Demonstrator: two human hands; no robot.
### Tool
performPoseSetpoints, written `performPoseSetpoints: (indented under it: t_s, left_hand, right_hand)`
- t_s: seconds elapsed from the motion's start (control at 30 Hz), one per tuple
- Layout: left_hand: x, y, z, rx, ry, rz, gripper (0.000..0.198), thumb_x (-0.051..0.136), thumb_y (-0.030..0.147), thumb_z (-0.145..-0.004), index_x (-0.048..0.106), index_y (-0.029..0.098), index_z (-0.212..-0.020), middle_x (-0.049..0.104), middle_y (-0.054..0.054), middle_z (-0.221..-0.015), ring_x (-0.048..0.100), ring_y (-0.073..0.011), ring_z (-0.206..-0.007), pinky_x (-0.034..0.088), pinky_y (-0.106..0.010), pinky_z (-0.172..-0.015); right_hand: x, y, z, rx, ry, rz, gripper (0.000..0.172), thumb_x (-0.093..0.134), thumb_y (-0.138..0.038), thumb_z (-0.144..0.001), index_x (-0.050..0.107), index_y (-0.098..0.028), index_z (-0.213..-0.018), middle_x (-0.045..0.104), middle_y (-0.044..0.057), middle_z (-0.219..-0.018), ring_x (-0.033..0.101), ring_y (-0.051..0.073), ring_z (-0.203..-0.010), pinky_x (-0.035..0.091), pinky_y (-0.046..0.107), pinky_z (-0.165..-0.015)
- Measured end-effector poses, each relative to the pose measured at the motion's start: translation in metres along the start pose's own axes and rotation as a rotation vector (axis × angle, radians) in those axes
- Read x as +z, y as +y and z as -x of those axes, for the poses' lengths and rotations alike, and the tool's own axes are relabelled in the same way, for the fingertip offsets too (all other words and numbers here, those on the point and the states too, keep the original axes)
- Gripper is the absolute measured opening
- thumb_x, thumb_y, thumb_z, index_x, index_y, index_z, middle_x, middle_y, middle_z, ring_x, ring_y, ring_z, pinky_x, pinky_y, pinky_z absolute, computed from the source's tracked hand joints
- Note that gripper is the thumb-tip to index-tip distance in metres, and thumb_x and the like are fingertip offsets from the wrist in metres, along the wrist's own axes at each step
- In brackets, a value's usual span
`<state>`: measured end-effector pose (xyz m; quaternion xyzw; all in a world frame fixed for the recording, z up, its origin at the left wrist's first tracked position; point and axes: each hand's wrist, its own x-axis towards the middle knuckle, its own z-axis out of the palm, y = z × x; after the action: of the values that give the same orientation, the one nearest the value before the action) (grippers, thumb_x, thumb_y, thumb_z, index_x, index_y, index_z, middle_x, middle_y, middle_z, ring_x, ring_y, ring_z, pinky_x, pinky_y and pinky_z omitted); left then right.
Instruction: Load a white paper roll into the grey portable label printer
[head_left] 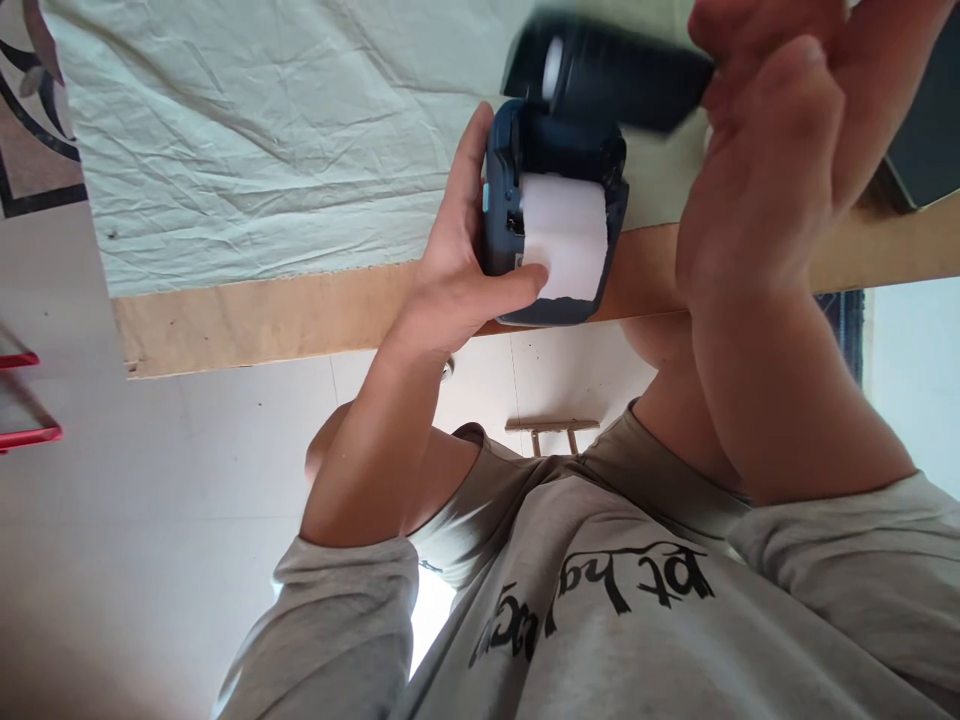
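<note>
My left hand [457, 270] grips a small dark portable printer [501, 235], its thumb lying over the lower left of the white paper [566, 235] and its fingers along the left side. The compartment faces me, uncovered, with the paper inside. Across the top of the printer is a black cover-like piece [607, 70], blurred by motion and tilted. Whether it is still joined to the printer I cannot tell. My right hand [765, 150] is closed at the right end of this piece; its fingertips are partly hidden and smeared.
A wrinkled pale green cloth [262, 140] covers the wooden table [270, 325], whose front edge runs below the printer. A dark flat object [926, 130] lies at the right. Red metal bars [30, 437] show at the far left, and a small wooden stool [551, 427] is below the table.
</note>
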<state>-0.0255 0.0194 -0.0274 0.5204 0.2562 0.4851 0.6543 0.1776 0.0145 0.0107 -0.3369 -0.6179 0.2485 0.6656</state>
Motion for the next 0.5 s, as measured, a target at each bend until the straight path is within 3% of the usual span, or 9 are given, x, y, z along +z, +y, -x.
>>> performPoseSetpoints:
  t_s: [0.1, 0.17, 0.23, 0.3, 0.37, 0.4, 0.47, 0.5]
  left_hand:
    - [0.001, 0.002, 0.001, 0.019, 0.017, -0.067, 0.083, 0.082, 0.027, -0.059, 0.053, 0.05, -0.133, 0.058, 0.011, -0.139, 0.06, -0.0232, -0.124, 0.055, -0.03, -0.093]
    - [0.007, 0.011, 0.003, 0.048, -0.019, -0.073, 0.078, 0.077, 0.028, -0.062, 0.053, 0.047, -0.134, 0.056, 0.011, -0.139, 0.054, -0.024, -0.136, 0.051, -0.032, -0.103]
    - [0.015, 0.022, 0.006, -0.079, -0.026, -0.068, 0.062, 0.064, 0.021, -0.075, 0.054, 0.036, -0.135, 0.054, 0.009, -0.143, 0.044, -0.0257, -0.147, 0.045, -0.037, -0.11]
    - [0.022, 0.028, 0.008, -0.026, 0.071, 0.016, 0.045, 0.051, 0.021, -0.086, 0.056, 0.025, -0.13, 0.059, 0.003, -0.132, 0.047, -0.0279, -0.145, 0.046, -0.04, -0.104]
    - [0.025, 0.029, 0.008, 0.023, 0.057, 0.054, 0.037, 0.072, 0.042, -0.078, 0.063, 0.031, -0.112, 0.069, 0.004, -0.111, 0.067, -0.0259, -0.118, 0.056, -0.035, -0.093]
    - [0.025, 0.028, 0.008, 0.021, 0.075, 0.042, 0.036, 0.072, 0.044, -0.079, 0.064, 0.032, -0.112, 0.069, 0.003, -0.105, 0.069, -0.0245, -0.111, 0.056, -0.033, -0.088]
    - [0.025, 0.025, 0.008, -0.074, 0.115, -0.042, 0.027, 0.059, 0.034, -0.091, 0.059, 0.023, -0.115, 0.063, 0.002, -0.107, 0.065, -0.0252, -0.121, 0.05, -0.039, -0.095]
    - [0.024, 0.024, 0.007, -0.091, 0.092, -0.048, 0.027, 0.06, 0.032, -0.09, 0.059, 0.022, -0.115, 0.063, 0.002, -0.107, 0.066, -0.0246, -0.12, 0.05, -0.037, -0.094]
  right_hand:
    - [0.001, -0.006, 0.007, 0.1, 0.053, 0.006, 0.023, 0.062, -0.04, -0.093, 0.071, -0.038, -0.114, 0.062, -0.002, -0.114, 0.063, 0.017, -0.108, 0.051, 0.04, -0.107]
    - [0.0, -0.007, 0.011, 0.17, -0.027, 0.046, 0.026, 0.063, -0.045, -0.091, 0.07, -0.034, -0.113, 0.062, 0.001, -0.113, 0.061, 0.019, -0.111, 0.05, 0.041, -0.109]
    - [0.001, -0.004, 0.013, 0.203, -0.176, 0.076, 0.031, 0.063, -0.048, -0.09, 0.065, -0.034, -0.118, 0.062, 0.002, -0.117, 0.059, 0.018, -0.113, 0.053, 0.039, -0.103]
    - [0.003, -0.001, 0.013, 0.217, -0.314, 0.092, 0.038, 0.061, -0.05, -0.091, 0.057, -0.034, -0.125, 0.061, 0.002, -0.119, 0.059, 0.017, -0.11, 0.056, 0.034, -0.09]
    - [0.005, 0.001, 0.012, 0.224, -0.4, 0.116, 0.044, 0.059, -0.051, -0.091, 0.051, -0.034, -0.13, 0.059, 0.001, -0.121, 0.059, 0.015, -0.108, 0.057, 0.031, -0.08]
    - [0.005, 0.002, 0.011, 0.22, -0.423, 0.128, 0.045, 0.058, -0.052, -0.091, 0.05, -0.034, -0.131, 0.058, 0.001, -0.121, 0.058, 0.014, -0.107, 0.056, 0.03, -0.079]
    - [0.006, 0.001, 0.01, 0.197, -0.438, 0.136, 0.044, 0.058, -0.054, -0.091, 0.05, -0.035, -0.13, 0.057, -0.001, -0.121, 0.057, 0.013, -0.106, 0.056, 0.029, -0.079]
    - [0.006, 0.001, 0.01, 0.182, -0.435, 0.133, 0.044, 0.059, -0.055, -0.09, 0.051, -0.036, -0.129, 0.057, -0.002, -0.12, 0.056, 0.013, -0.106, 0.056, 0.028, -0.079]
